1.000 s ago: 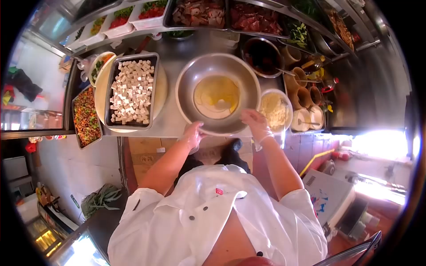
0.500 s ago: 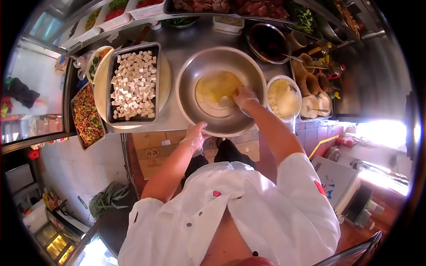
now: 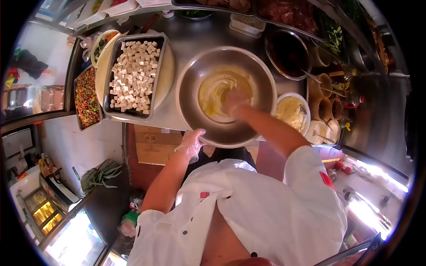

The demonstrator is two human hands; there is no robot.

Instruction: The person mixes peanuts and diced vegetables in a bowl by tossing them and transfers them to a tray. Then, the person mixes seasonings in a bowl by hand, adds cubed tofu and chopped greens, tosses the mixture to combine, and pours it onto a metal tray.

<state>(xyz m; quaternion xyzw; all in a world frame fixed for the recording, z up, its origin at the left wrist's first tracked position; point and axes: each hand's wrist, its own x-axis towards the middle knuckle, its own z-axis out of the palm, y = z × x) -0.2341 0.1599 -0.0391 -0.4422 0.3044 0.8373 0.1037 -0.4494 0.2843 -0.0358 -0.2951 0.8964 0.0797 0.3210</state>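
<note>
A large steel bowl [image 3: 262, 66] stands at the counter's front edge, with yellowish liquid [image 3: 211, 91] streaked in swirls over its bottom. My right hand [image 3: 236, 103] is down in that liquid, blurred by motion, so its fingers cannot be made out. In a clear glove, my left hand [image 3: 191, 142] grips the bowl's rim at the lower left. Left of the bowl, a dark tray [image 3: 163, 66] of white cubes [image 3: 135, 77] rests on a round board [image 3: 170, 82]. A bowl of pale yellow paste [image 3: 290, 113] touches close on the right.
A tray of diced vegetables [image 3: 87, 98] lies at the far left. Behind on the right stands a bowl of dark liquid [image 3: 288, 54] with a ladle. Brown cups [image 3: 320, 108] and white containers [image 3: 316, 132] line the right side. Trays of meat [image 3: 286, 15] fill the back shelf.
My right hand has gone from the bowl's rim down into the liquid, which is now smeared in swirls. My left hand stays at the rim. The view has shifted and turned slightly.
</note>
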